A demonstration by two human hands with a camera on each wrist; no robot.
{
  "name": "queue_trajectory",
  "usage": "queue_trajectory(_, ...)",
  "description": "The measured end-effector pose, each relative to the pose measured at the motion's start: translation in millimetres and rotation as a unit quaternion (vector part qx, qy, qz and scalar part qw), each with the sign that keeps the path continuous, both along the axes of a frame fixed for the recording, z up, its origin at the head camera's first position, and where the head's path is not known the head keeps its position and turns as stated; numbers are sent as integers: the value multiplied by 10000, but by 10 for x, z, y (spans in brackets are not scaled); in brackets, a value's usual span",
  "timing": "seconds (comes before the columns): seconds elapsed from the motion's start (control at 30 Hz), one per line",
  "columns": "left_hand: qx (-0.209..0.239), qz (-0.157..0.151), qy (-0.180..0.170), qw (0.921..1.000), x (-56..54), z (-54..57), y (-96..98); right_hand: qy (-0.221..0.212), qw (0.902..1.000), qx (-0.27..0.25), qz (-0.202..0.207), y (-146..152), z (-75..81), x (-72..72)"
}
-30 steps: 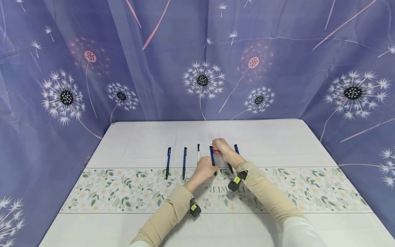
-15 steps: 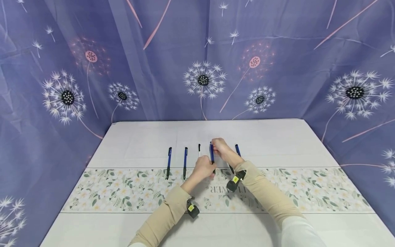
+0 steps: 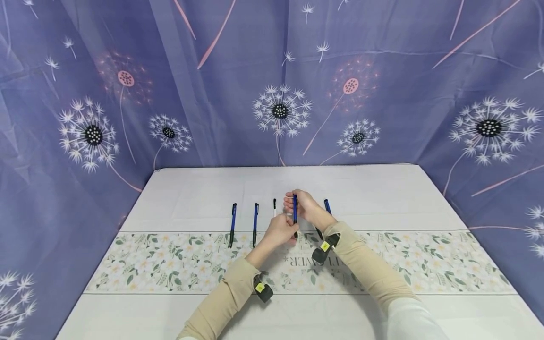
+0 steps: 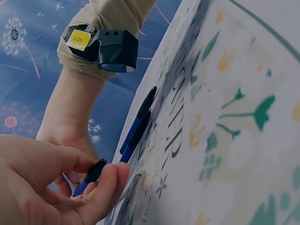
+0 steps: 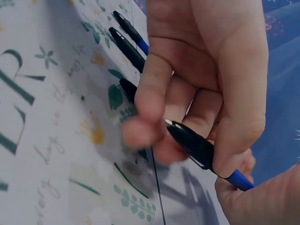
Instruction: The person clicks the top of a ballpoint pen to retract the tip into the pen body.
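Note:
A blue pen (image 3: 295, 208) with a black grip is held off the table, its black end toward me. My left hand (image 3: 280, 230) pinches it near that black end; the left wrist view has the black tip (image 4: 97, 169) between thumb and finger. My right hand (image 3: 307, 205) is at the pen's far blue end, several fingers reaching out to the left behind it. In the right wrist view, the blue barrel (image 5: 239, 180) passes between parts of the lower right hand (image 5: 276, 197), partly hidden. A white pen with a black end (image 3: 275, 206) lies just left, partly covered by my left hand.
Two blue pens, the outer one (image 3: 233, 225) and the inner one (image 3: 255, 225), lie to the left. Another blue pen (image 3: 327, 206) is partly behind my right wrist. A floral strip (image 3: 170, 262) crosses the white table (image 3: 191, 189), with a patterned curtain (image 3: 229, 118) around it.
The held pen has risen, shifted slightly right and straightened. My right hand's fingers, curled earlier, now extend left behind it. My left wrist has drawn slightly left. The other pens lie as before.

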State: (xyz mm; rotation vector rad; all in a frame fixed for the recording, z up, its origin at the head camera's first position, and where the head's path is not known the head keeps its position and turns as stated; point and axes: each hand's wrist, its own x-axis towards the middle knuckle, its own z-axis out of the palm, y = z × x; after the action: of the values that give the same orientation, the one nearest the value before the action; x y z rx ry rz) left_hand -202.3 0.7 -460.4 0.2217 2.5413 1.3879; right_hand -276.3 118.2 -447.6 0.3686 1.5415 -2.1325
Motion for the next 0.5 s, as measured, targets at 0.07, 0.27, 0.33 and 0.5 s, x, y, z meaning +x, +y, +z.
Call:
queue_trajectory(0.07, 122, 54, -72, 9999, 2, -6, -5, -63, 9999, -128, -46, 1, -3, -7)
queue_trajectory(0.27, 630, 232, -399, 9969, -3, -8, -8, -121, 9990, -425, -114, -15, 14, -5)
queue_trajectory(0.33, 925, 258, -558, 9938, -8, -11, -7, -105, 9986, -493, -126, -25, 20, -6)
queue_trajectory(0.5, 1831, 256, -1047, 9772, -27, -37, -3, -88, 9980, -619, -118, -29, 22, -9)
